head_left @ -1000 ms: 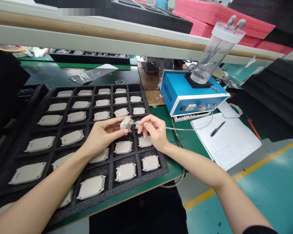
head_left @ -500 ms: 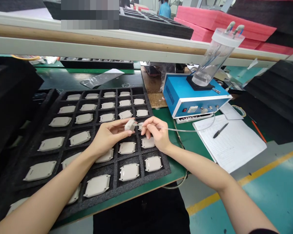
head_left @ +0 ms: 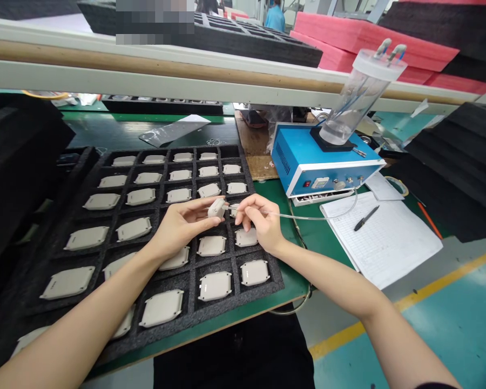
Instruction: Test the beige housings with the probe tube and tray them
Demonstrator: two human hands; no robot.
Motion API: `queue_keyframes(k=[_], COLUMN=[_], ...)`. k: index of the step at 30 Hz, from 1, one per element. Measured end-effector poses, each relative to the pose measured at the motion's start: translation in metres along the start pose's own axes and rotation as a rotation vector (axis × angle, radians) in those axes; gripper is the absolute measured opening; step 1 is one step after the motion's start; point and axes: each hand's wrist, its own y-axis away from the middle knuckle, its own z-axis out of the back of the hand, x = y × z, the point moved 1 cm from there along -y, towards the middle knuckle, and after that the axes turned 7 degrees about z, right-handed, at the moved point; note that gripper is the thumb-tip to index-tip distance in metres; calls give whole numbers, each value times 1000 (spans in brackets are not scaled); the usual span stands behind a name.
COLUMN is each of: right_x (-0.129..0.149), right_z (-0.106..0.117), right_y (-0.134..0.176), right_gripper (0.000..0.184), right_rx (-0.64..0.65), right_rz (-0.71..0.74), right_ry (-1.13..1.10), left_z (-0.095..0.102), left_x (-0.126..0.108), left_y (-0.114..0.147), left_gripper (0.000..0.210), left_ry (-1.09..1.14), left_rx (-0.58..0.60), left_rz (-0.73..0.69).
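My left hand (head_left: 181, 221) pinches a beige watch case (head_left: 216, 208) between thumb and fingers, tilted on edge above the foam tray. Closed round a thin clear tube (head_left: 303, 217), my right hand (head_left: 261, 220) points the tube's tip at the side of the case. Whether the tip touches the case is too small to tell. From my right hand the tube curves to the front of a blue machine (head_left: 328, 156). Below both hands lies a black foam tray (head_left: 194, 302) whose compartments hold several similar watch cases (head_left: 215, 285).
A clear cylinder (head_left: 344, 108) stands on the blue machine. Right of it lie a paper sheet (head_left: 389, 243) and a black pen (head_left: 366, 218). Stacked black foam (head_left: 20, 140) rises at the left. A shelf edge (head_left: 227, 86) spans the back, bearing pink foam (head_left: 372, 40). A person (head_left: 274, 19) is far behind.
Both hands, the watch case and the tube keep almost the same position. The whole view has shifted very slightly.
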Motion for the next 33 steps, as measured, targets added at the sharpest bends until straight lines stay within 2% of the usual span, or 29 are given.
queue_keyframes(k=[24,33], right_x=[1,1], right_z=[0,0], right_y=[1,1], right_gripper=[12,13], right_rx=[14,9], right_rz=[13,6], right_ry=[33,44], left_z=[2,1], left_x=[2,2], left_y=[1,1], left_gripper=[54,59], left_ry=[-14,-29], left_rx=[20,7], left_rz=[-6,-4])
